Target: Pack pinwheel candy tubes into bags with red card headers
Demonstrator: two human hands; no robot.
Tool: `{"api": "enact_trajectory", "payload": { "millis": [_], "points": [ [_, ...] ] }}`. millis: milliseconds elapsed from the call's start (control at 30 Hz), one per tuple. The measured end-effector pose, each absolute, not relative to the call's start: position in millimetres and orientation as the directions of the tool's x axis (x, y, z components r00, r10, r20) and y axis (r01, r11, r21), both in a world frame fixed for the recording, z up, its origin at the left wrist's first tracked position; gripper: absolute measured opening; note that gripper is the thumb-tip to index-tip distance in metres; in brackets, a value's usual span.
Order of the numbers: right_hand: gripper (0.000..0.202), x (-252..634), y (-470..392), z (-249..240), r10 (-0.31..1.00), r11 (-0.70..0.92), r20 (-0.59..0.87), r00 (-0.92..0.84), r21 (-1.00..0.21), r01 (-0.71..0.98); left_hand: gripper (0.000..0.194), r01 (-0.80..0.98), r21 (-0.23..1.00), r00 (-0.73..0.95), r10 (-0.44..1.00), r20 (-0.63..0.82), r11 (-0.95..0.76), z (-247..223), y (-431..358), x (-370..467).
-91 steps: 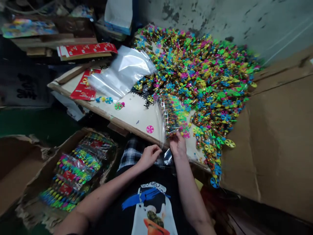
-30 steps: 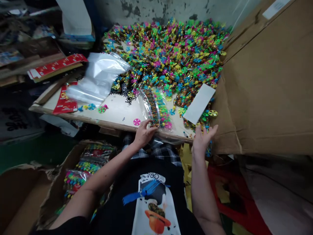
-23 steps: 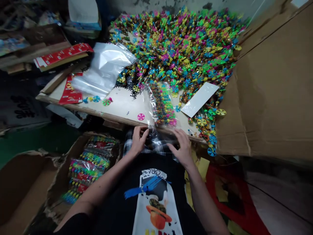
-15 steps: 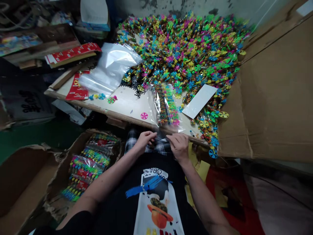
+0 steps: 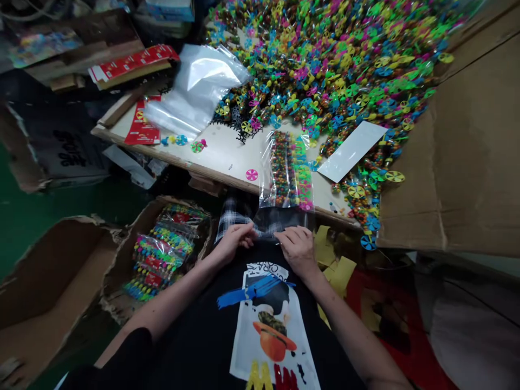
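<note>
A clear plastic bag (image 5: 286, 170) lies at the table's front edge, packed with a row of candy-filled tubes topped with colourful toy pinwheels. Its loose end hangs over the edge toward my lap. My left hand (image 5: 238, 240) pinches the left corner of that end, fingers curled. On the other side my right hand (image 5: 297, 246) has its thumb and fingers closed on the right part of the same flap. A pink pinwheel (image 5: 252, 174) rests left of the bag, and a white card strip (image 5: 352, 151) lies to its right.
A heap of pinwheel candy tubes (image 5: 325, 70) covers the back of the table. Empty clear bags (image 5: 195, 89) and red printed cards (image 5: 143, 123) lie left. Below left, a carton (image 5: 111, 281) holds filled bags; a large cardboard box (image 5: 467, 157) stands right.
The view has shifted, so the table appears higher and nearer. The bag's loose end is spread flatter and wider between my hands, and my left hand has moved slightly down.
</note>
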State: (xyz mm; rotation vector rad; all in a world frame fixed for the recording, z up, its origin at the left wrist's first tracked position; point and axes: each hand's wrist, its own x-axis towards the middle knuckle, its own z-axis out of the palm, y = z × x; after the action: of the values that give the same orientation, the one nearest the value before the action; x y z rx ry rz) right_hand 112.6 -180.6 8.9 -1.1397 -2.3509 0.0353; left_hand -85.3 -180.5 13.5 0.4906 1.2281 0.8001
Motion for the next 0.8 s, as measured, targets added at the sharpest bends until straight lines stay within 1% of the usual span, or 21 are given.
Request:
{"api": "enact_trajectory", "payload": {
  "millis": [67,133,233,400,500,633,700,800],
  "points": [
    [0.013,111,-181,12,0.755,0.645,0.39,-0.527,-0.299,0.703,0.039,-0.262,0.746,0.12,0.787,-0.605,0.613,13,-186,-85],
    [0.015,106,-181,17,0.772,0.636,0.342,-0.536,-0.375,0.675,0.028,-0.224,0.777,0.109,0.808,-0.579,0.588,13,-189,-84],
    [0.011,94,-177,22,0.795,0.607,0.33,-0.509,-0.458,0.65,0.016,-0.177,0.797,0.078,0.816,-0.573,0.577,15,-190,-83],
    [0.008,78,-172,19,0.829,0.55,0.262,-0.494,-0.541,0.636,0.009,-0.18,0.803,0.061,0.821,-0.568,0.568,18,-193,-82],
    [0.009,76,-173,18,0.826,0.557,0.261,-0.499,-0.505,0.659,0.014,-0.255,0.759,0.088,0.796,-0.599,0.599,19,-196,-80],
    [0.014,78,-179,21,0.787,0.616,0.325,-0.524,-0.384,0.688,0.021,-0.395,0.646,0.157,0.741,-0.653,0.653,19,-198,-77],
    [0.015,79,-182,23,0.77,0.635,0.351,-0.533,-0.341,0.693,0.021,-0.432,0.605,0.178,0.721,-0.669,0.668,20,-199,-76],
    [0.017,82,-185,23,0.766,0.636,0.358,-0.533,-0.311,0.706,0.02,-0.45,0.58,0.186,0.706,-0.683,0.679,22,-200,-75]
  ]
}}
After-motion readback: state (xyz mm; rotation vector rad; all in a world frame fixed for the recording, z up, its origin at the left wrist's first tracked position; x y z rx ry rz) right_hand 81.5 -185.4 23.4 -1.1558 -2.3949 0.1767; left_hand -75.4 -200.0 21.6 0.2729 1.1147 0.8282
